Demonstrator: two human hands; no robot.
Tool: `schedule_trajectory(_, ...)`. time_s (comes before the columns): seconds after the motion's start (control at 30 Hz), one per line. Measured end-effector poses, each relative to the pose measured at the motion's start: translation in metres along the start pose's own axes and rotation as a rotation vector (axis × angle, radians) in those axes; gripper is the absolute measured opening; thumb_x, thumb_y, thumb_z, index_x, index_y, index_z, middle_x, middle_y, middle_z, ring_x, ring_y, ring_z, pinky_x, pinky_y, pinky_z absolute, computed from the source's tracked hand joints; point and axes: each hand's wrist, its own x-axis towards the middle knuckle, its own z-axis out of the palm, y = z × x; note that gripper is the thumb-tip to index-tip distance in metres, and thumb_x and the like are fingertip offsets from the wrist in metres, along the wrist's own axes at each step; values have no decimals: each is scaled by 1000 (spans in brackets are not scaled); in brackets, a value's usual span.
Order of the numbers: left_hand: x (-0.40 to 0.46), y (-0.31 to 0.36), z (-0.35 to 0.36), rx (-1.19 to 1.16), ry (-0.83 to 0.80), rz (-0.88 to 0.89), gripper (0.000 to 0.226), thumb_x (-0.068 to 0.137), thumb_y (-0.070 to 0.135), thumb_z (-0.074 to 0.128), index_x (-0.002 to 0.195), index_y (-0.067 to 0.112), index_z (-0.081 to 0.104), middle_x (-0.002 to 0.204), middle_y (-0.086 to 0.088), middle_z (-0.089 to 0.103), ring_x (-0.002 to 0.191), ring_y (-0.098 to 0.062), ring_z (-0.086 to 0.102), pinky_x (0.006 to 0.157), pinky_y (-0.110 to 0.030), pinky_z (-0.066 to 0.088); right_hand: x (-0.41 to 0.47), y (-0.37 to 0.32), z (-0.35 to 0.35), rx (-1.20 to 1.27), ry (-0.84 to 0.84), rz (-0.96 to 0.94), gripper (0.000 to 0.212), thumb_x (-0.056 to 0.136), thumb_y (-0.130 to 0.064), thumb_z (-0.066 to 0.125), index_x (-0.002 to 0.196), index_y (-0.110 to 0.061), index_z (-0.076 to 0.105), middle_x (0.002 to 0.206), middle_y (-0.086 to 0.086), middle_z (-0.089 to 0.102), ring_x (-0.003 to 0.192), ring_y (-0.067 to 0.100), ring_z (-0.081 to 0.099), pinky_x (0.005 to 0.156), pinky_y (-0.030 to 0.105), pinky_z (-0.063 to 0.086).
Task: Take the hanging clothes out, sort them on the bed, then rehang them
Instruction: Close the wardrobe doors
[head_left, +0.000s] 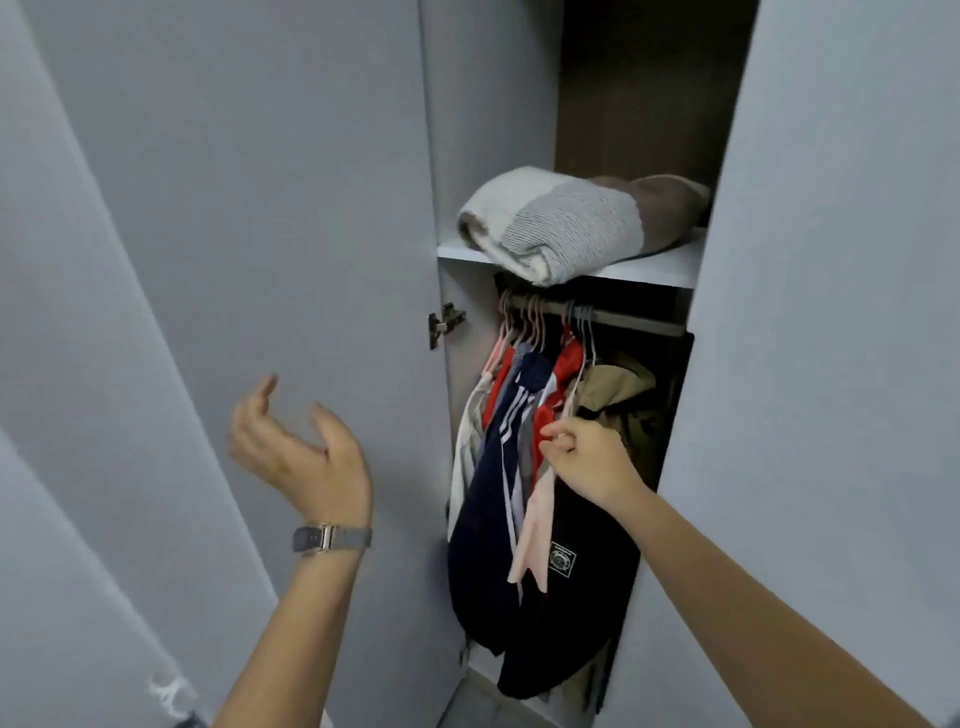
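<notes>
Head: right hand (584, 457) on clothes (524, 467) (hanging)

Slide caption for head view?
Right hand pinches a hanger among clothes on the wardrobe rail; left hand open beside the grey door.

The wardrobe is standing open between two pale grey doors, the left door (260, 208) swung wide. The right hand (584, 457) is reaching in and pinching a pale pink garment (535, 525) near its top, among the hanging clothes (519, 426) — red, navy with white stripes, beige and a dark piece with a small square patch. Their hangers (535, 322) are crowding along the rail (634, 319). The left hand (296, 452) is hovering in front of the left door, fingers loosely spread, touching nothing — a watch (332, 538) is sitting on its wrist. On the shelf (649, 270) above, a folded grey-and-cream blanket (561, 223) is lying.
</notes>
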Motion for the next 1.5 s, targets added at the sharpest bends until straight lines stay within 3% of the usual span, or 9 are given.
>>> schedule_trajectory(0.1,43,-20,-20,81,206,-174,59,74,5,53,130,-4,38,131,-20,41,125,-34,37,101,-24,21,1,-21,8,134,53,-98,25,87,-14,56,111,-17,64,105,0,66,87,10,61,80,13,40)
schedule_trajectory(0.23,65,-64,-24,-2,-136,-355,56,88,15,53,136,6,26,139,-14,41,123,-29,47,99,-32,36,7,-46,21,126,172,-181,30,84,-3,57,112,-13,62,116,4,47,83,14,56,66,-4,31)
schedule_trajectory(0.57,-1,-16,-55,-48,-388,-302,18,87,23,58,85,14,43,65,5,42,57,-8,42,54,-22,33,-26,-14,-26,4,737,-261,26,78,-13,50,103,-15,58,109,1,55,111,23,46,93,18,21)
schedule_trajectory(0.7,-56,20,-41,-187,-679,-156,38,81,40,47,114,23,54,107,12,62,98,0,57,83,-15,44,-40,23,-52,17,825,-121,43,79,-20,42,120,-8,48,127,8,44,124,19,31,105,26,16)
schedule_trajectory(0.83,-93,42,14,-93,-1055,214,55,91,43,25,142,24,31,150,15,21,139,2,16,116,-23,17,-42,47,-79,51,874,12,49,76,-22,40,122,-5,42,147,11,21,134,27,21,97,26,22)
schedule_trajectory(1.0,-113,68,103,210,-1262,610,58,88,3,31,145,3,17,157,-14,4,145,-24,5,119,-40,6,-37,73,-118,-270,759,22,62,82,-10,50,142,-10,30,157,8,10,144,26,7,113,33,15)
schedule_trajectory(1.13,-130,74,137,402,-1203,763,67,59,6,66,124,-2,54,136,-23,48,125,-30,50,101,-42,43,-28,97,-133,-619,506,101,75,84,-10,53,149,-20,19,159,5,-1,146,28,-5,118,42,17)
schedule_trajectory(1.3,-130,82,164,449,-1290,775,68,86,-4,32,146,2,2,156,-16,-7,145,-25,-2,117,-46,8,-21,111,-135,-778,481,103,82,75,-10,64,147,-20,28,158,9,13,144,37,13,108,49,36)
schedule_trajectory(1.5,-133,84,188,460,-1285,783,65,91,-3,33,147,7,1,157,-13,-8,146,-22,-2,114,-44,18,-11,118,-138,-978,501,102,77,58,5,72,131,-10,53,142,23,42,123,51,43,80,51,52)
